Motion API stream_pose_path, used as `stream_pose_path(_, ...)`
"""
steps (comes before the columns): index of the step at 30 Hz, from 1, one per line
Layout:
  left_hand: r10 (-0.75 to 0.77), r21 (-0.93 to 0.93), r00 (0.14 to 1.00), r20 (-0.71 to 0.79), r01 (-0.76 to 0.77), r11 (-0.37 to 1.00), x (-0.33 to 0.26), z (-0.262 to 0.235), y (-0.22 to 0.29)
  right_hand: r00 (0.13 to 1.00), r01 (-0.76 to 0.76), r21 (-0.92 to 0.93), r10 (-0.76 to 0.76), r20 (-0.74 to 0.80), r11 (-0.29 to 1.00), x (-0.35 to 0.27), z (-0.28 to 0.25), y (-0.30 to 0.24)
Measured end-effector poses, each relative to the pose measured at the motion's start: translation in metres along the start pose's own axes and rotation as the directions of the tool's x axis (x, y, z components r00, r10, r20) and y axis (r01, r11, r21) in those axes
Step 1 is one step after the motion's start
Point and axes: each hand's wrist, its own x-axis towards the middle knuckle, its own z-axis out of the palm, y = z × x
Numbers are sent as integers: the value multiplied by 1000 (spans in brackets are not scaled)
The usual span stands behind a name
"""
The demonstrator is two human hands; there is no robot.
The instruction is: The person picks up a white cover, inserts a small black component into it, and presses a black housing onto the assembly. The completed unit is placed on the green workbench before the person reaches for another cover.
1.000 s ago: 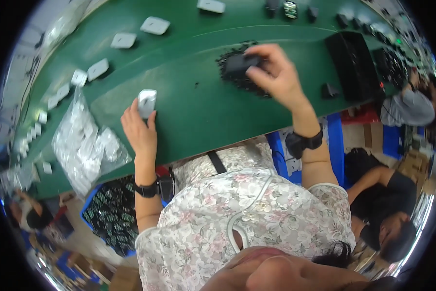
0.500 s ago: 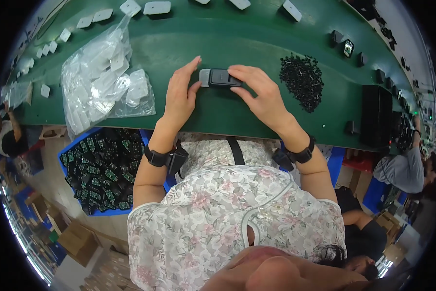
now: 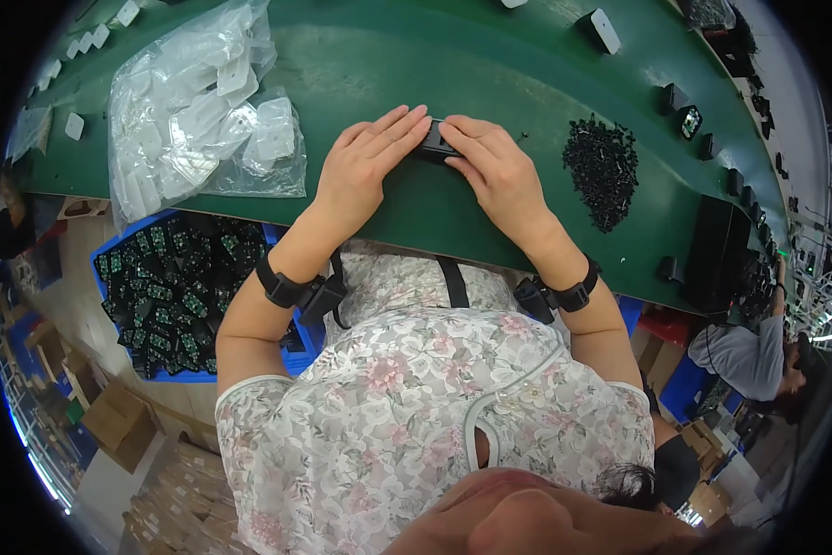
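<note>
A small black box-shaped device (image 3: 437,143) lies on the green bench top in front of me, mostly covered by my hands. My left hand (image 3: 365,171) lies over its left end, fingers long and pressed together; the thumb is hidden. My right hand (image 3: 499,171) grips the right end, thumb at the near edge and fingers on top. The grey end piece of the device is out of sight under the left hand. One tiny black part (image 3: 524,136) sits just beyond my right fingers.
Clear plastic bags of white covers (image 3: 189,129) lie at left. A pile of small black parts (image 3: 601,171) is at right, near a black box (image 3: 718,250). Below the bench's left edge stands a blue crate (image 3: 194,376) of circuit-board pieces. Another person (image 3: 745,356) works far right.
My left hand has come in from beside the device and now covers its left end. My right hand stays at the other end. The whole view has shifted somewhat.
</note>
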Motion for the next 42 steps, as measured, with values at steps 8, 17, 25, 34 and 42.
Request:
stream_pose_path(8, 49, -61, 994, 101, -43, 997, 8, -12, -4, 983, -38, -12, 40, 179, 999, 20, -25, -6)
stream_pose_path(17, 72, 124, 997, 41, -77, 989, 3, -10, 15, 999, -27, -62, 30, 35, 998, 6, -14, -4)
stream_pose_path(25, -319, -380, 948, 19, 301, 875, 33, -1, 15, 883, -430, 811, 370, 288, 396, 28, -31, 26)
stream_pose_path(34, -466, -871, 867, 176, 357, 337, 37, 17, 56, 925, -217, 602, 359, -126, 768, 24, -67, 39)
stream_pose_path(42, -486, -595, 870, -79, 350, 724, -11, -28, 30, 868, -483, 109, 460, 184, 869, 27, -179, 178)
